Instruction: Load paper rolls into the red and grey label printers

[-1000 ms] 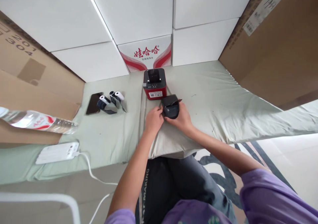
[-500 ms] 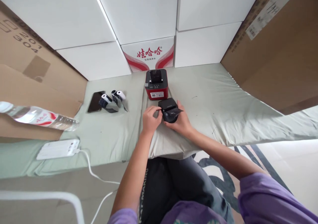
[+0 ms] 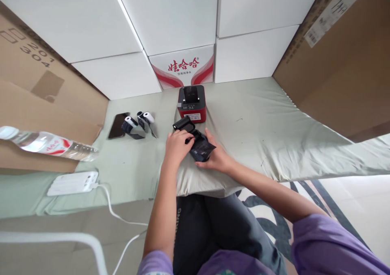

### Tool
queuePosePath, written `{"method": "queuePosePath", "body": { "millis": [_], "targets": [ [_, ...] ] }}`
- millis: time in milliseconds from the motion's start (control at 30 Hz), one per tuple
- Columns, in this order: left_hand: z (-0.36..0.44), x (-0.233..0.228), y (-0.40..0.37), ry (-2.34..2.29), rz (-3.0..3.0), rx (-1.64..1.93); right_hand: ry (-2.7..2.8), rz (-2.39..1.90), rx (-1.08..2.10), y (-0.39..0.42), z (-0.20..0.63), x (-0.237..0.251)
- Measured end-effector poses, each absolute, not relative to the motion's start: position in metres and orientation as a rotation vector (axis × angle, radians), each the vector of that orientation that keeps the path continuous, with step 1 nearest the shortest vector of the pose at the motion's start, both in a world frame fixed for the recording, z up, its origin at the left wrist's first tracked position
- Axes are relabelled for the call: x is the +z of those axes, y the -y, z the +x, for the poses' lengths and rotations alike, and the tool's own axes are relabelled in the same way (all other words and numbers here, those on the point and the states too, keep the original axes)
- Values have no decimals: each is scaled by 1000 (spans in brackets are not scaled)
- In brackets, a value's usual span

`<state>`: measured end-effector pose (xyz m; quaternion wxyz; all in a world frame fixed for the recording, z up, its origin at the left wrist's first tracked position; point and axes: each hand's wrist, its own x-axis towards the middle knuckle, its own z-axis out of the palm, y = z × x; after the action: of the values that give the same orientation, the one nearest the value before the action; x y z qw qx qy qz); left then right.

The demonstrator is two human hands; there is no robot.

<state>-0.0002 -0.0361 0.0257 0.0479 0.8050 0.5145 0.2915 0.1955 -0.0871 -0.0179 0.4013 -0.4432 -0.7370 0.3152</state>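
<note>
A small black portable receipt printer [image 3: 199,146] lies near the front edge of the cloth-covered surface with its lid [image 3: 184,124] swung up. Out of it, toward me, hangs a dark strip of paper [image 3: 204,148]. My right hand [image 3: 217,156] is wrapped round the printer's right and lower side. With bent fingers, my left hand [image 3: 179,146] grips at the opening on the left, just below the lid; its fingertips partly hide the inside. Right behind stands a red and black desktop receipt printer [image 3: 192,104], dark paper showing in its top slot.
To the left lie several paper rolls [image 3: 131,122] with dark strips unwound, beside a phone [image 3: 117,126]. A water bottle [image 3: 50,144] and a white power bank [image 3: 72,183] with a cable are further left. White boxes [image 3: 183,19] line the back; brown cartons [image 3: 344,63] flank both sides.
The portable printer's lid was closed and is now raised. The printer has shifted slightly toward me and left, and my left hand has moved left and over its opening.
</note>
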Motion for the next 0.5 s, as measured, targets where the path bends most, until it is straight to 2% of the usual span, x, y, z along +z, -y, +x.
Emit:
{"method": "queuePosePath", "body": {
  "millis": [300, 500],
  "targets": [
    [45, 75, 22, -1907, 2386, -75, 1895, -1135, 815, 85, 197, -18],
    [48, 88, 35, -1889, 2394, -242, 1898, -1108, 788, 82, 197, -22]
  ]
}}
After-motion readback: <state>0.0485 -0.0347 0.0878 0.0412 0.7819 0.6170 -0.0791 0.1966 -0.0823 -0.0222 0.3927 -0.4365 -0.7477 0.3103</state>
